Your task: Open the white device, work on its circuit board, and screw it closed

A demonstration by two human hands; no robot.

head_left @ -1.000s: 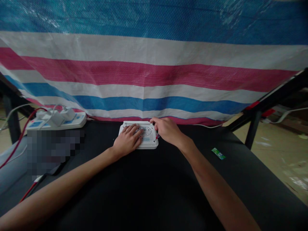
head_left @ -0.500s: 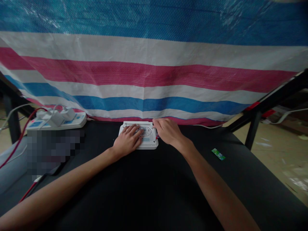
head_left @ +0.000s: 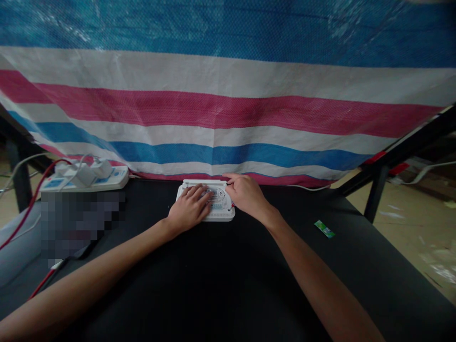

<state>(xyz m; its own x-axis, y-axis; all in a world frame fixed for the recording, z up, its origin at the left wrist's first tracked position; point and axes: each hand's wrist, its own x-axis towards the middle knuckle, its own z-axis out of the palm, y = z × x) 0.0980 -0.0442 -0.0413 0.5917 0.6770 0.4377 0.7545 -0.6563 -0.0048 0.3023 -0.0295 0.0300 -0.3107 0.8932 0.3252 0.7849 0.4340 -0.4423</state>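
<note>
A white router [head_left: 218,218] lies with its vented, labelled side up near the far edge of the black table. Flat across its left half rests my left hand [head_left: 192,203], fingers spread, covering part of the label. At the router's right edge, my right hand [head_left: 245,194] is closed around a small screwdriver [head_left: 232,205], with the index finger reaching out over the far corner. Only a bit of the screwdriver's reddish lower part shows, by a hole in the near right corner; my fingers hide the rest.
To the left, a white power strip [head_left: 116,179] holds plugged-in adapters, with a red cable [head_left: 33,202] running from there. A pixelated dark item [head_left: 81,223] lies below it. A small green packet [head_left: 324,229] is on the right. Behind hangs a striped plastic sheet [head_left: 213,109].
My right hand has turned slightly and its index finger now sticks out; less of the screwdriver shows. My left hand and the router stay in place.
</note>
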